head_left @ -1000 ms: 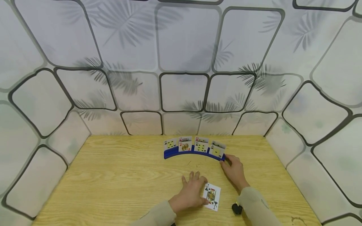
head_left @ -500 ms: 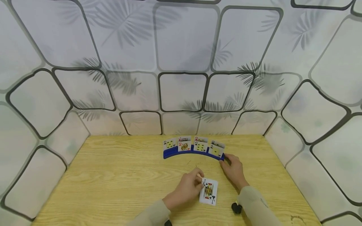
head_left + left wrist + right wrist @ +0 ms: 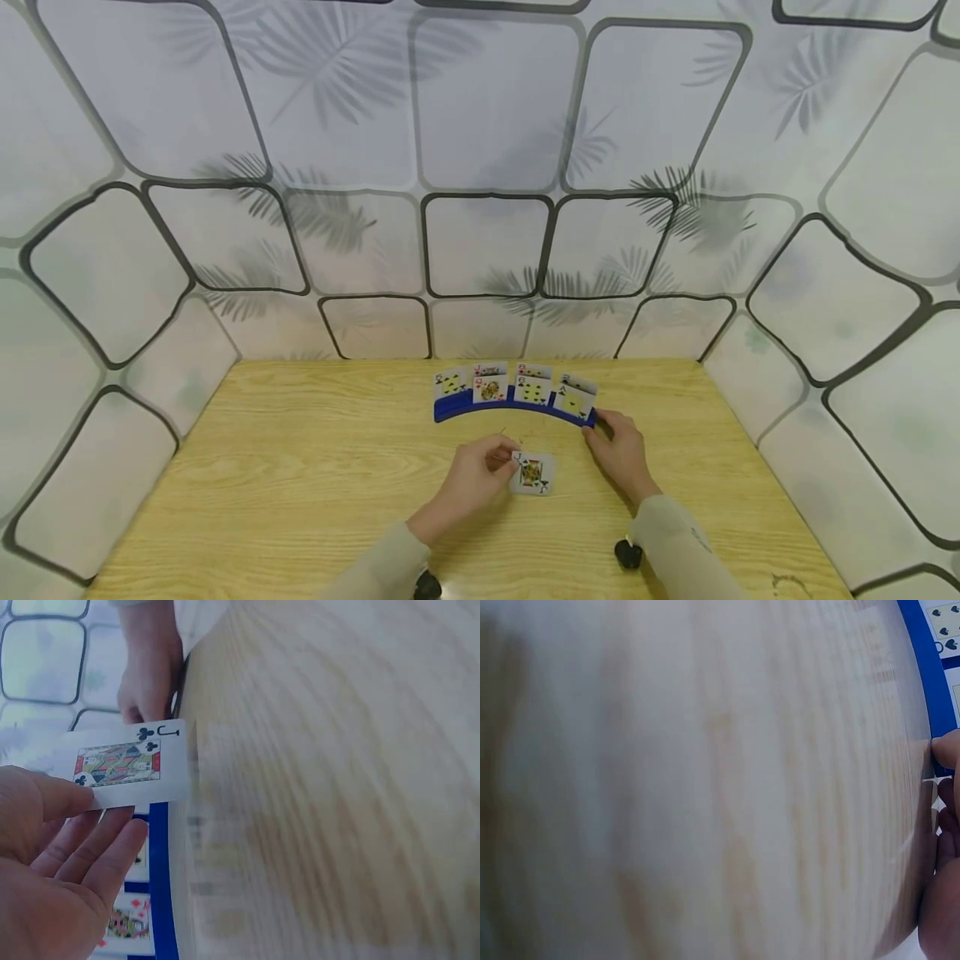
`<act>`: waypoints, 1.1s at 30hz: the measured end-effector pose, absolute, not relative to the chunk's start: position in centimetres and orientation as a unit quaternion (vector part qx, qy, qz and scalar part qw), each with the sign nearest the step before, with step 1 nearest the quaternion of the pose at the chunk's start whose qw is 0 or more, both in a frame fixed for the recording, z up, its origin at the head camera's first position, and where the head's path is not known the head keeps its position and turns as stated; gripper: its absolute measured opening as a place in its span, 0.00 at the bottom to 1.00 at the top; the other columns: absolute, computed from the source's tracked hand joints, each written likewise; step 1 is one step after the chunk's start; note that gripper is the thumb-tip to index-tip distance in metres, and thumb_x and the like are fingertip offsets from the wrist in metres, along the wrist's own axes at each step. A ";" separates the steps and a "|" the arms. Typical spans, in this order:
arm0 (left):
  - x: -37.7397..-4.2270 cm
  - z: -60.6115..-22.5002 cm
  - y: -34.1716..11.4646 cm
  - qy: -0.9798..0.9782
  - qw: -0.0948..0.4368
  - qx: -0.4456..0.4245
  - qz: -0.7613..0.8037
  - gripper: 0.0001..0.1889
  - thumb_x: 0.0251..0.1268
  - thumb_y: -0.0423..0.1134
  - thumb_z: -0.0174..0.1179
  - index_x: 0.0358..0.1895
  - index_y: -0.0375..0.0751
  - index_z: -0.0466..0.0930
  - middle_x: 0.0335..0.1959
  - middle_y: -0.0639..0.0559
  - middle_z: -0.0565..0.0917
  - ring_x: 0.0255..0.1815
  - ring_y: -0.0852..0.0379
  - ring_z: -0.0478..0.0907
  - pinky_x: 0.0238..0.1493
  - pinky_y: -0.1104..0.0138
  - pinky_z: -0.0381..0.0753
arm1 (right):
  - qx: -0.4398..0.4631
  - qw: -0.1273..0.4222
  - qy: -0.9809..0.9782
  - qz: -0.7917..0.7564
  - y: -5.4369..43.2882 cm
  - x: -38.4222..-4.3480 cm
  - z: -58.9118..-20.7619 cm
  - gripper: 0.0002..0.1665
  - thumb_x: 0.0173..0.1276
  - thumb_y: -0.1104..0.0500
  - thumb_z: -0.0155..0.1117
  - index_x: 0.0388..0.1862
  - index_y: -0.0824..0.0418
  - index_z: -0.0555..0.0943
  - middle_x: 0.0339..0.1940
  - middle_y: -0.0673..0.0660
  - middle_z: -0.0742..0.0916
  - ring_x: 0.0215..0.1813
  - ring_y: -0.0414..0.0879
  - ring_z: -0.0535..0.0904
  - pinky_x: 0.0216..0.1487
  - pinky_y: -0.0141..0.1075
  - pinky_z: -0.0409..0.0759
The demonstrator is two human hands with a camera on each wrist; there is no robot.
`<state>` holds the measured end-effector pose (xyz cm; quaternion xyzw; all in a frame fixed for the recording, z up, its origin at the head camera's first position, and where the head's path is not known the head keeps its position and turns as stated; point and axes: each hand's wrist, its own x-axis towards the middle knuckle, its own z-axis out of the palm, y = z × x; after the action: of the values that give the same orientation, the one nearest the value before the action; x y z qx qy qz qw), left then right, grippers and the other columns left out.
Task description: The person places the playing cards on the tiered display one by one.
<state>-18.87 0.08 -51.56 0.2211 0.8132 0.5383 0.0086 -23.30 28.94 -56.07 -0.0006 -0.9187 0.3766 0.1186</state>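
Note:
My left hand (image 3: 471,475) pinches a jack of clubs playing card (image 3: 532,473) by its left edge, between thumb and fingers. The card is lifted off the table, face up, short of the curved blue card holder (image 3: 453,410). In the left wrist view the thumb lies on the jack's face (image 3: 120,763), the fingers under it. Several cards stand upright in the holder, among them a queen of diamonds (image 3: 491,390) and a black ace (image 3: 574,403). At the holder's right end, my right hand (image 3: 621,450) grips it, thumb in front; its other fingers are partly hidden.
The wooden table (image 3: 315,475) runs back to a patterned wall covering (image 3: 375,329), which also closes both sides. A small black object (image 3: 628,554) sits beside the right sleeve (image 3: 678,542). The holder's left end has a bare blue slot in front of its card.
The left hand has picked the jack of clubs up off the table and brought it forward and left, toward the holder. My right hand stays at the holder's end.

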 end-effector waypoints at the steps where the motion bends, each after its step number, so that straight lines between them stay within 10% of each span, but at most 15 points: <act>1: -19.0 -51.5 -0.1 0.812 0.002 0.218 0.541 0.08 0.71 0.29 0.66 0.49 0.39 0.87 0.40 0.46 0.90 0.40 0.58 0.87 0.43 0.69 0.87 | -0.001 0.119 -0.919 0.377 28.9 -23.3 -56.1 0.27 0.76 0.59 0.67 0.68 0.72 0.78 0.67 0.72 0.83 0.72 0.68 0.74 0.76 0.62 0.70; 33: -22.9 -50.7 -5.9 0.812 -0.148 0.132 0.548 0.08 0.66 0.24 0.67 0.47 0.34 0.87 0.35 0.42 0.90 0.34 0.51 0.88 0.38 0.72 0.87 | -0.008 0.111 -0.921 0.374 29.0 -23.4 -56.2 0.28 0.76 0.58 0.67 0.69 0.72 0.77 0.68 0.73 0.81 0.73 0.68 0.73 0.76 0.63 0.69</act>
<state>-22.91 -5.85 -50.70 0.1322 0.8123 0.5485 -0.1480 -23.35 28.96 -56.15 -0.0075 -0.9206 0.3741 0.1115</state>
